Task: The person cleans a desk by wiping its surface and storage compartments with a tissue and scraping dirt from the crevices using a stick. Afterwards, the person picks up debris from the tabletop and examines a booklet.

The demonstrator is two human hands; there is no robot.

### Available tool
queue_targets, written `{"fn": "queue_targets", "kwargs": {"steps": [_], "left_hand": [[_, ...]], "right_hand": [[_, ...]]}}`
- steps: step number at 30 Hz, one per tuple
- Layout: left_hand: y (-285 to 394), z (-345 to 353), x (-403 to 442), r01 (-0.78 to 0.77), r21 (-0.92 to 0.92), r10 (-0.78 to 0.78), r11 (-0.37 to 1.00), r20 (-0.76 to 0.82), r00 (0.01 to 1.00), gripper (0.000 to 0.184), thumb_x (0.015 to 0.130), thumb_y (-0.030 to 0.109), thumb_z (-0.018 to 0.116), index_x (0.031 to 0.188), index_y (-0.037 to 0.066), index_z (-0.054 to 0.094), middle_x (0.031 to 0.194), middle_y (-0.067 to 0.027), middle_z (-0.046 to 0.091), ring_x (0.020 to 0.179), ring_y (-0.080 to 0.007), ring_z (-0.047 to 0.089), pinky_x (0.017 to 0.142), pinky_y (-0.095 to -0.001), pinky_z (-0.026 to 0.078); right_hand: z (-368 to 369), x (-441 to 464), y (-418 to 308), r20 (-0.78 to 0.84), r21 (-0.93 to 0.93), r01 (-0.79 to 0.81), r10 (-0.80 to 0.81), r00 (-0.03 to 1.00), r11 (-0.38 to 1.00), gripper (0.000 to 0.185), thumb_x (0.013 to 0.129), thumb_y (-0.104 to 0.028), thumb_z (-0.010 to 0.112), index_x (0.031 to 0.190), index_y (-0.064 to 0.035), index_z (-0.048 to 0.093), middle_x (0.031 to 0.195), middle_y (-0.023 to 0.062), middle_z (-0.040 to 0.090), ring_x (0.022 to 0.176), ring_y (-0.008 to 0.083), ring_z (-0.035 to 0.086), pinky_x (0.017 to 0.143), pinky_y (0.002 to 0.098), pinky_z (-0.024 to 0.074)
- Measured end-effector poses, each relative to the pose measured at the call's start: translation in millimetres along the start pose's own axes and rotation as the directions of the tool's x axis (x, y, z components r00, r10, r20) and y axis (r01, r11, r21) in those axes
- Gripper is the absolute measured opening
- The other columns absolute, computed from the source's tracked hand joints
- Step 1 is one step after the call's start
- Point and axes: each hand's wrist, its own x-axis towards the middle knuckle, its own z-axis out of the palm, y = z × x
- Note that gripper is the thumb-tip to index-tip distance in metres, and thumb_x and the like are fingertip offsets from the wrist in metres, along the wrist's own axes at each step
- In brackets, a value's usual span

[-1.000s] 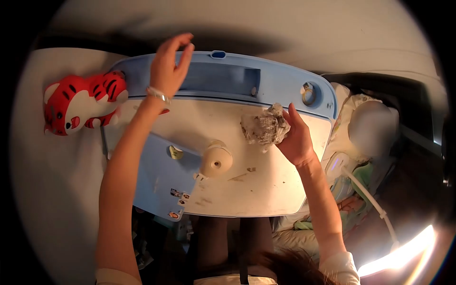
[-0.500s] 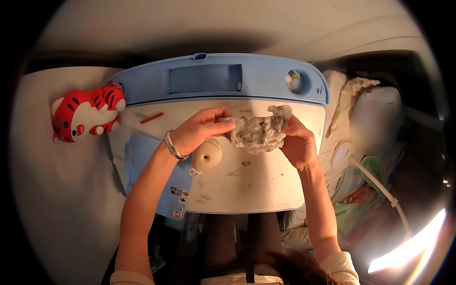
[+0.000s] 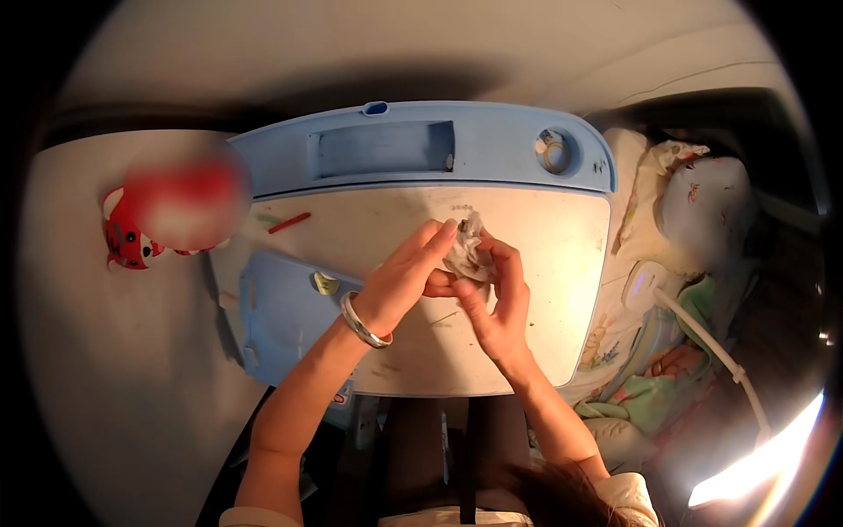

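A crumpled, dirty white tissue [image 3: 467,253] is squeezed between my two hands above the white tabletop [image 3: 549,325]. My left hand [image 3: 406,274], with a silver bangle [image 3: 358,323] at its wrist, presses the tissue from the left with its fingers closed. From the right, the fingers and thumb of my right hand [image 3: 502,312] are curled around it. Under my left forearm lies a blue panel [image 3: 285,303] with a small yellowish scrap [image 3: 326,283] on it. A red stick [image 3: 290,222] rests beyond the panel. Dark smudges and crumbs mark the tabletop.
Along the far side runs a blue ledge [image 3: 509,132] with a rectangular recess and a round holder [image 3: 555,156] containing rings. A red tiger figure [image 3: 130,235], partly blurred, stands left. At right are a lit lamp [image 3: 764,452], pillows [image 3: 702,198] and what looks like another person's hand [image 3: 676,360].
My hands have come together, bunching the tissue that was stretched between them. The beige rounded object by my left wrist no longer shows. The yellowish scrap on the blue panel is now visible.
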Motion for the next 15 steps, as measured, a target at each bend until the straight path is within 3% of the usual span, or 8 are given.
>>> {"fn": "queue_targets", "kwargs": {"steps": [1, 4, 6, 8, 10, 12, 13, 15], "left_hand": [[-1, -2, 1, 0.005, -0.03, -0.004, 1.0, 0.031, 1.0, 0.052, 0.098, 0.049, 0.038, 0.118, 0.002, 0.048, 0.111, -0.0111, 0.058, 0.087, -0.0195, 0.067, 0.081, -0.0324, 0.055], [4, -16, 2, 0.02, -0.006, -0.019, 1.0, 0.119, 0.993, 0.075, 0.096, 0.062, 0.025, 0.127, -0.003, 0.044, 0.124, -0.0229, 0.054, 0.093, -0.0272, 0.067, 0.086, -0.0352, 0.053], [18, -26, -7, 0.043, 0.192, -0.054, 0.981, 0.05, 0.997, 0.072, 0.096, 0.061, 0.029, 0.123, -0.003, 0.049, 0.119, -0.022, 0.058, 0.094, -0.0274, 0.067, 0.082, -0.0337, 0.054], [35, -50, -10, -0.038, 0.386, 0.071, 0.922, -0.072, 0.995, 0.061, 0.098, 0.053, 0.035, 0.115, -0.001, 0.056, 0.114, -0.0185, 0.062, 0.093, -0.0246, 0.067, 0.076, -0.0313, 0.054], [41, -87, -2, -0.15, 0.759, 0.526, 0.633, -0.279, 0.803, 0.033, 0.097, 0.032, 0.051, 0.107, 0.003, 0.062, 0.103, -0.0069, 0.068, 0.081, -0.0142, 0.066, 0.065, -0.0264, 0.05], [49, -134, 14, -0.048, 0.925, 0.817, 0.378, -0.308, 0.488, 0.032, 0.094, 0.031, 0.056, 0.108, 0.002, 0.062, 0.1, -0.0107, 0.068, 0.087, -0.0219, 0.066, 0.071, -0.0291, 0.05], [53, -160, 28, -0.014, 0.977, 0.92, 0.213, -0.196, 0.338, 0.037, 0.094, 0.035, 0.056, 0.113, 0.003, 0.06, 0.116, -0.018, 0.061, 0.111, -0.0321, 0.057, 0.089, -0.0359, 0.046], [58, -197, 52, 0.141, 0.981, 0.945, 0.135, -0.17, 0.28, 0.04, 0.094, 0.037, 0.054, 0.117, 0.004, 0.058, 0.126, -0.0208, 0.054, 0.124, -0.0362, 0.044, 0.099, -0.0447, 0.037]], "right_hand": [[4, -1, 3, -0.032, -0.063, 0.07, -0.072, 0.997, 0.996, 0.037, 0.083, -0.009, 0.069, 0.113, 0.002, 0.051, 0.127, 0.0219, 0.055, 0.103, 0.0233, 0.062, 0.087, 0.0339, 0.0493], [-3, 6, 15, 0.045, -0.044, -0.098, 0.1, 0.994, 0.994, 0.033, 0.083, -0.001, 0.065, 0.114, 0.0028, 0.051, 0.114, 0.017, 0.062, 0.1, 0.0215, 0.063, 0.084, 0.0307, 0.05], [-6, 19, 26, 0.087, 0.287, -0.269, 0.255, 0.963, 0.919, 0.028, 0.085, 0.004, 0.061, 0.112, 0.0019, 0.054, 0.099, 0.0091, 0.065, 0.086, 0.0125, 0.063, 0.073, 0.0226, 0.0504], [-3, 42, 24, 0.104, 0.453, -0.455, 0.461, 0.881, 0.767, 0.023, 0.087, -0.002, 0.062, 0.109, 0.0005, 0.058, 0.096, 0.0076, 0.065, 0.08, 0.0095, 0.062, 0.069, 0.0214, 0.0494], [4, 67, 21, 0.11, 0.441, -0.419, 0.416, 0.903, 0.794, 0.018, 0.089, -0.007, 0.063, 0.106, -0.0008, 0.06, 0.094, 0.0049, 0.065, 0.081, 0.008, 0.061, 0.069, 0.0227, 0.0489], [28, 93, 17, -0.027, 0.138, -0.104, 0.109, 0.994, 0.985, 0.016, 0.082, -0.003, 0.066, 0.098, -0.0022, 0.063, 0.095, 0.0043, 0.065, 0.084, 0.0144, 0.061, 0.07, 0.0279, 0.0486], [47, 108, 9, -0.05, -0.11, 0.153, -0.159, 0.986, 0.982, 0.018, 0.078, -0.001, 0.066, 0.096, -0.0026, 0.064, 0.096, 0.0048, 0.064, 0.085, 0.0168, 0.061, 0.07, 0.0293, 0.0486], [89, 130, 5, 0.078, -0.432, 0.489, -0.508, 0.858, 0.758, 0.022, 0.07, 0.002, 0.065, 0.091, -0.0032, 0.065, 0.097, 0.0058, 0.062, 0.087, 0.0222, 0.06, 0.071, 0.0319, 0.0488]]}}
